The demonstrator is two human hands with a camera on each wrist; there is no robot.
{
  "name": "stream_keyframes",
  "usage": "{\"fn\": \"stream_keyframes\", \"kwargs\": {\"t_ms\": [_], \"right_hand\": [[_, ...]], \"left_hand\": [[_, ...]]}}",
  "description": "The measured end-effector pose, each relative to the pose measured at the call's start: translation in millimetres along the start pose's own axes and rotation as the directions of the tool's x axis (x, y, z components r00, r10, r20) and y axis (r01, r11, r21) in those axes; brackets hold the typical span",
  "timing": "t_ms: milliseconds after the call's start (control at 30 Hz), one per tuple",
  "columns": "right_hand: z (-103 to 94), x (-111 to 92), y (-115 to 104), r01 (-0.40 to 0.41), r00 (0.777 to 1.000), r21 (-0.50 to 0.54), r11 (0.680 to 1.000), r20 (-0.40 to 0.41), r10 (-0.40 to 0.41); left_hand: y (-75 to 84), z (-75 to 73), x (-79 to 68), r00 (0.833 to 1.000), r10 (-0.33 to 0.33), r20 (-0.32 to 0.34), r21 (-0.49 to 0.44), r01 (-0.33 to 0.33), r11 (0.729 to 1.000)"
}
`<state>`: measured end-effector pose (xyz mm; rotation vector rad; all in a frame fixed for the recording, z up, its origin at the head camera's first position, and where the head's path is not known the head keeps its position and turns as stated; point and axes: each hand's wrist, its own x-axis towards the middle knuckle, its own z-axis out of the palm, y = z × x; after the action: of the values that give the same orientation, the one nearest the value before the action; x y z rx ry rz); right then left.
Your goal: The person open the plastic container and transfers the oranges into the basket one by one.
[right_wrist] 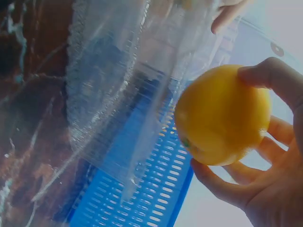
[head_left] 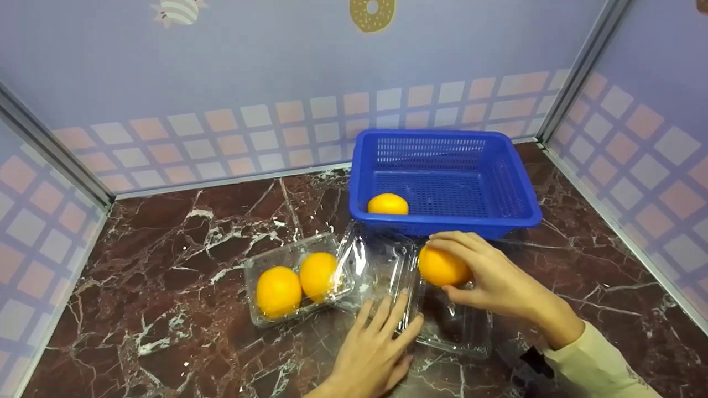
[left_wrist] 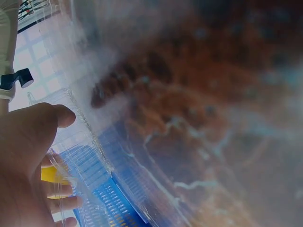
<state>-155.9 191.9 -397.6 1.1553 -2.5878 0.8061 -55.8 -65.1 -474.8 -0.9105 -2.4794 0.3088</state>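
Note:
My right hand (head_left: 487, 273) grips an orange (head_left: 442, 266) between thumb and fingers, above a clear plastic clamshell box (head_left: 459, 337). In the right wrist view the held orange (right_wrist: 222, 116) shows its small green stem end. My left hand (head_left: 376, 345) lies with fingers spread, touching the clamshell's raised clear lid (head_left: 376, 265). To the left, another clear box (head_left: 260, 322) holds two oranges, one left (head_left: 278, 292) and one right (head_left: 319, 275). One more orange (head_left: 388, 204) sits in the front left corner of a blue basket (head_left: 445, 224).
The blue basket stands behind the boxes, near the back wall (head_left: 310, 132). Patterned panels enclose the dark marble tabletop (head_left: 166, 276) at the back and both sides. A black strap piece (head_left: 536, 362) shows by the right sleeve (head_left: 594, 359).

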Motion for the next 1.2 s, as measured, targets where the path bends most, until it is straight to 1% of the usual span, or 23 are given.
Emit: {"fn": "stream_keyframes", "kwargs": {"t_ms": [167, 233, 333, 433, 600, 667, 733, 933, 1033, 1100, 1200], "right_hand": [[-7.5, 7, 2, 0.030, 0.996, 0.011, 0.999, -0.089, -0.029], [-11.8, 11, 2, 0.030, 0.993, 0.005, 1.000, -0.119, -0.029], [-19.3, 18, 4, 0.019, 0.987, 0.000, 1.000, -0.157, -0.019], [-25.6, 23, 5, -0.009, 0.983, 0.001, 1.000, -0.181, 0.009], [-28.0, 33, 11, -0.024, 0.983, 0.018, 1.000, -0.182, 0.027], [-27.3, 37, 14, -0.019, 0.983, 0.031, 0.999, -0.180, 0.024], [-26.2, 42, 18, -0.019, 0.983, 0.045, 0.999, -0.184, 0.027], [-23.5, 57, 29, -0.022, 0.978, 0.085, 0.996, -0.206, 0.039], [-22.5, 63, 34, -0.028, 0.975, 0.092, 0.995, -0.217, 0.047], [-20.5, 67, 40, -0.046, 0.971, 0.124, 0.991, -0.226, 0.073], [-15.0, 73, 50, -0.083, 0.966, 0.205, 0.975, -0.225, 0.130]], "left_hand": [[0.4, -0.4, -0.7, 1.000, 0.004, -0.021, -0.018, -0.004, 1.000], [0.6, -0.7, -0.8, 1.000, 0.005, -0.026, -0.013, -0.005, 1.000], [1.4, -1.3, 0.0, 1.000, 0.009, -0.020, -0.007, -0.009, 1.000], [3.4, -2.1, 1.2, 1.000, 0.018, 0.003, -0.015, -0.018, 1.000], [7.1, -3.5, 1.1, 0.998, 0.034, 0.043, -0.031, -0.033, 0.999], [7.8, -3.7, 0.7, 0.998, 0.038, 0.047, -0.031, -0.036, 0.999], [8.2, -3.5, 0.4, 0.998, 0.039, 0.044, -0.033, -0.038, 0.999], [9.5, -0.7, -0.8, 0.999, 0.040, -0.001, -0.039, -0.040, 0.998], [9.8, -0.6, -0.9, 0.999, 0.048, 0.004, -0.035, -0.048, 0.998], [9.4, -1.3, -0.7, 0.998, 0.052, 0.020, -0.036, -0.052, 0.998], [8.9, -2.2, -1.1, 0.998, 0.055, 0.032, -0.043, -0.053, 0.998]]}}
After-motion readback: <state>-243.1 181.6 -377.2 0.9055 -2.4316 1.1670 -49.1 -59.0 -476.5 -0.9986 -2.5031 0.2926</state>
